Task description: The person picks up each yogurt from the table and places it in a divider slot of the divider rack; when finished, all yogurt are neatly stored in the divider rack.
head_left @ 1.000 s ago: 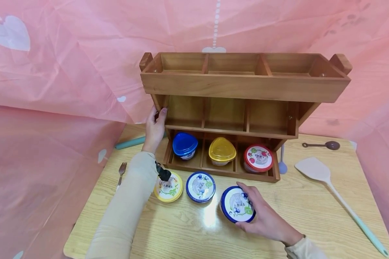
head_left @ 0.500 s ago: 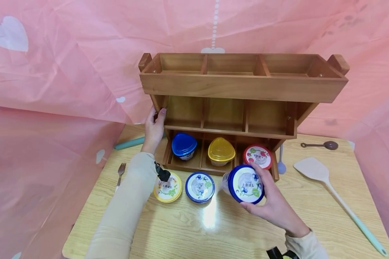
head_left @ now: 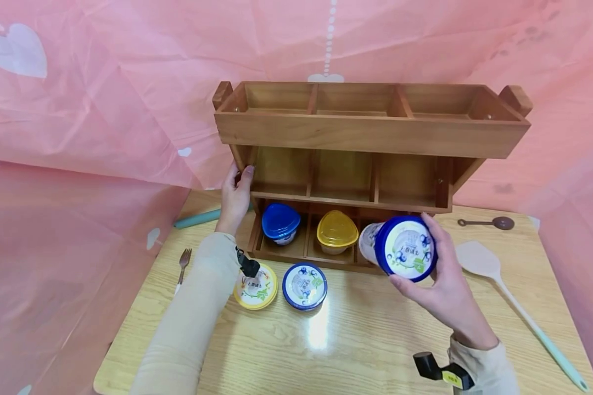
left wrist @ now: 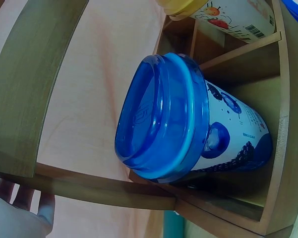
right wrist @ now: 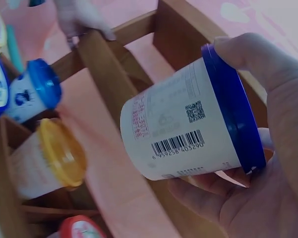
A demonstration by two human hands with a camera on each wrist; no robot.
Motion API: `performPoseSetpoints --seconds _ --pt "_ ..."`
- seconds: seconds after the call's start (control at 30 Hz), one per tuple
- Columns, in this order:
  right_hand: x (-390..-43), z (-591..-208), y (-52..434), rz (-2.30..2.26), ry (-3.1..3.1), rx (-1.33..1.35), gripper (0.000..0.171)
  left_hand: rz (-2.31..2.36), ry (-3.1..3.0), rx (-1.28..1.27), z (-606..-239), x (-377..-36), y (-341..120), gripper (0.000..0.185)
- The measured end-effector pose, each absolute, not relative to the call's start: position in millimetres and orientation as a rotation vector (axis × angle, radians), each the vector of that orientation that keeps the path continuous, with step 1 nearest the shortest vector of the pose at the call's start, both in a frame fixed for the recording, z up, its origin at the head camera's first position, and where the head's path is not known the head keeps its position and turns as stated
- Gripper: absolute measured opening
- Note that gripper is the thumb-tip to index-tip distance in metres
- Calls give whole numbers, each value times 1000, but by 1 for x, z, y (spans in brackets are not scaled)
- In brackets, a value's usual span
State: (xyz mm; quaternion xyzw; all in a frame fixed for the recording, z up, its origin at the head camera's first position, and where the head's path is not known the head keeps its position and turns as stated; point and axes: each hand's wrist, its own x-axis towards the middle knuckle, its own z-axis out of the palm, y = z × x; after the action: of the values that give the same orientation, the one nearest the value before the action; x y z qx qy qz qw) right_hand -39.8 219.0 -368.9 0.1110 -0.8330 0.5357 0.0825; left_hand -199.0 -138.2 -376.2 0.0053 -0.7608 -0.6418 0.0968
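Note:
My right hand (head_left: 449, 291) grips a blue-lidded tub (head_left: 409, 249) by its lid, thumb and fingers round the rim. Tilted and lifted, the tub covers the lower right compartment of the wooden rack (head_left: 370, 133) in the head view. My left hand (head_left: 235, 200) holds the rack's left side support. A tub with a clear blue cap (left wrist: 163, 119) stands in the lower left compartment, and a yellow-capped tub (head_left: 337, 229) in the lower middle one. Part of a red-lidded tub (right wrist: 85, 229) shows in the right wrist view; the raised tub hides it from the head view.
A yellow-lidded tub (head_left: 257, 289) and another blue-lidded tub (head_left: 305, 286) stand before the rack. To the left lie a fork (head_left: 184, 266) and a teal handle (head_left: 197, 218). A white spatula (head_left: 504, 285) and brown spoon (head_left: 501, 223) lie to the right.
My right hand has lifted the blue-lidded tub off the table and carried it forward and right, up to the rack's lower right compartment. My left hand has stayed on the rack's side.

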Motion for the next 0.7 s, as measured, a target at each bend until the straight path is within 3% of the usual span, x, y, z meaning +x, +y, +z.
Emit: performPoseSetpoints --seconds 0.7 --pt "-84 -328 242 1384 -2541 -27 103 -1903 -2265 24 -376 -198 -138 50"
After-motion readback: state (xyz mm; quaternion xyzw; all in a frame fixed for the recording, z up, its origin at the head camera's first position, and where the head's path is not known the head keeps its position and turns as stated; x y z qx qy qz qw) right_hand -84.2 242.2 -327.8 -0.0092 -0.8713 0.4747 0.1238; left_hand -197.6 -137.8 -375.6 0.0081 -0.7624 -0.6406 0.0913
